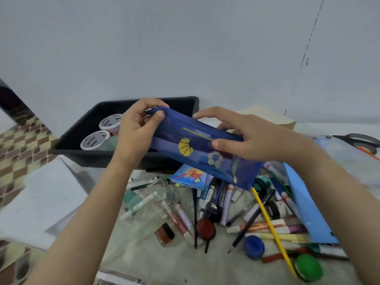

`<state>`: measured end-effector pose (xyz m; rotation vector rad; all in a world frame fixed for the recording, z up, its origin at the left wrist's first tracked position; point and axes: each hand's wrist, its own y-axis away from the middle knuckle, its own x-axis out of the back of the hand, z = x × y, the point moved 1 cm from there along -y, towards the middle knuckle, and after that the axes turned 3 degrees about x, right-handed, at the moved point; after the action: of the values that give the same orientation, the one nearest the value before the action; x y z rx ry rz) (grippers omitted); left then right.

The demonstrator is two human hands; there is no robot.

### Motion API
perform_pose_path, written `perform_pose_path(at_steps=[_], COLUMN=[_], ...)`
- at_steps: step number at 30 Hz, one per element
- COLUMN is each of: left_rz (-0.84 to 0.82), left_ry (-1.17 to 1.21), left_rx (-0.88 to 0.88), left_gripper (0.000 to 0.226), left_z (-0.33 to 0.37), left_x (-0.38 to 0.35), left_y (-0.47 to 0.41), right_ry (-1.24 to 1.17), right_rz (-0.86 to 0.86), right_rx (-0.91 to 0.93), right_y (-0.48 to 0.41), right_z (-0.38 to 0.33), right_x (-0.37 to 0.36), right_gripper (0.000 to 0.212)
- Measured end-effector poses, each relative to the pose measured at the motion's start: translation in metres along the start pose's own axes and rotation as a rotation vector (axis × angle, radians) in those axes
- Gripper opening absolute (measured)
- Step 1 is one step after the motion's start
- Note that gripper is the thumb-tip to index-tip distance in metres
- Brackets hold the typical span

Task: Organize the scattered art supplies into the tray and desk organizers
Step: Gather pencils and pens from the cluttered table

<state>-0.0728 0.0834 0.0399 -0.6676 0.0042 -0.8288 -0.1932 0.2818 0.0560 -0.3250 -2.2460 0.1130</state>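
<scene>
A blue pencil pouch (197,153) with a yellow basketball print hangs above the desk, tilted down to the right. My left hand (137,132) pinches its upper left end at the zipper pull. My right hand (253,136) grips its top edge near the middle. Behind it stands a black tray (82,128) holding two white tape rolls (102,132). Below the pouch lie several scattered markers (185,219), a yellow pencil (271,229), and blue (254,246), green (308,267) and red (205,229) paint pots.
Scissors (362,141) lie at the far right by a light blue sheet (306,206). A clear plastic case (152,202) sits among the markers. White paper (41,198) covers the left of the desk, a beige sheet (267,116) lies at the back, and a wall rises close behind.
</scene>
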Motion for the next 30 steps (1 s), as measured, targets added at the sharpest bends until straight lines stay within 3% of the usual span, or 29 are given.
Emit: perform_pose_path(at_steps=[3, 7, 9, 12, 15, 18, 23, 26, 30], left_rz=[-0.028, -0.066, -0.057, -0.103, -0.361, -0.438, -0.481, -0.504, -0.546], left_ry=[0.019, 0.027, 0.025, -0.175, -0.525, -0.643, -0.619, -0.604, -0.595], left_rx=[-0.002, 0.03, 0.132, 0.281, 0.301, 0.289, 0.227, 0.209, 0.22], left_gripper=[0.025, 0.021, 0.033, 0.053, 0.065, 0.072, 0.074, 0.075, 0.078], left_z=[-0.016, -0.046, -0.066, -0.096, -0.122, -0.134, -0.136, -0.138, -0.139], left_x=[0.019, 0.041, 0.054, 0.076, 0.094, 0.102, 0.104, 0.107, 0.108], left_y=[-0.009, -0.021, -0.026, -0.028, -0.02, -0.014, -0.015, -0.016, -0.018], right_ry=[0.058, -0.043, -0.02, 0.076, 0.086, 0.089, 0.208, 0.35, 0.523], right_rz=[-0.014, 0.029, 0.074, 0.256, 0.432, 0.501, 0.478, 0.424, 0.368], right_rx=[0.021, 0.001, -0.05, -0.17, -0.346, -0.472, -0.606, -0.655, -0.648], right_y=[-0.034, -0.075, -0.094, -0.121, -0.147, -0.166, -0.187, -0.193, -0.197], right_z=[-0.008, -0.013, -0.01, 0.002, 0.018, 0.03, 0.042, 0.046, 0.043], right_x=[-0.012, -0.02, -0.023, -0.028, -0.036, -0.049, -0.075, -0.088, -0.101], right_gripper=[0.054, 0.048, 0.041, 0.034, 0.034, 0.033, 0.016, 0.027, 0.016])
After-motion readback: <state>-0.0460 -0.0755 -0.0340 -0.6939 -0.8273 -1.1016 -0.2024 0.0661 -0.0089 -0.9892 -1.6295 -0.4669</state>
